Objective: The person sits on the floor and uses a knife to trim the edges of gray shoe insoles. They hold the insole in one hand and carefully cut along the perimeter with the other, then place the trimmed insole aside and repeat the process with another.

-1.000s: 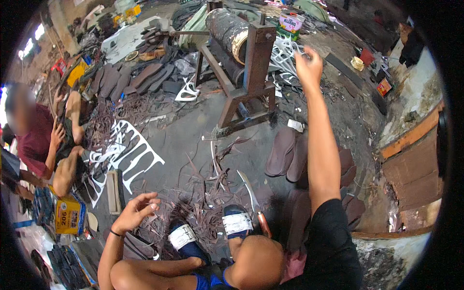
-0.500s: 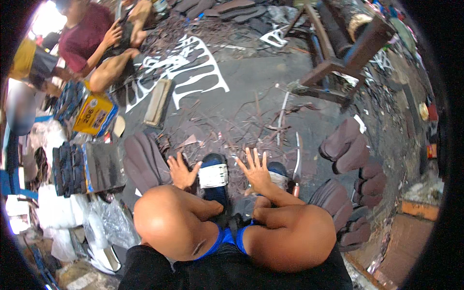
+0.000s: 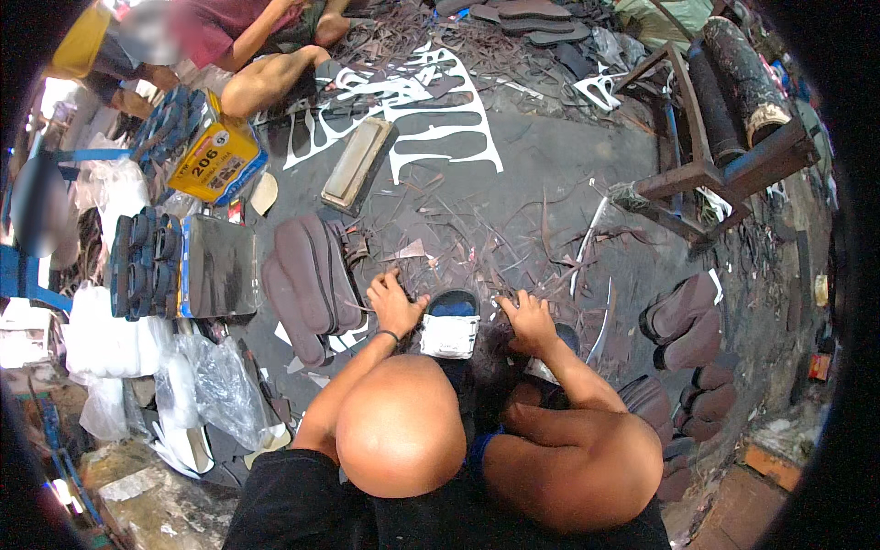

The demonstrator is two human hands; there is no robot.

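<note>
My left hand [image 3: 396, 305] rests low over the floor with its fingers apart and a little bent, holding nothing I can see. It is between a stack of dark brown shoe soles [image 3: 316, 284] and the black sandal [image 3: 451, 335] with a white strap on my foot. On the sandal's other side my right hand [image 3: 532, 323] is open too, its fingers bent down at the floor. Thin brown trimming scraps [image 3: 458, 252] lie scattered just beyond both hands. A curved blade [image 3: 605, 323] lies on the floor to the right of my right hand.
A long block [image 3: 356, 163] and white cut-out sheets [image 3: 440, 115] lie ahead. More soles [image 3: 683, 321] stand in groups at right, below a metal frame [image 3: 674, 156]. Left are a yellow box [image 3: 215, 163], sandals [image 3: 147, 266] and plastic bags [image 3: 215, 385]. Another person [image 3: 275, 78] sits at far left.
Both hands have lowered from spread, raised palms to the floor, their fingers now more bent. My left knee has shifted right and up, and the view has swung left.
</note>
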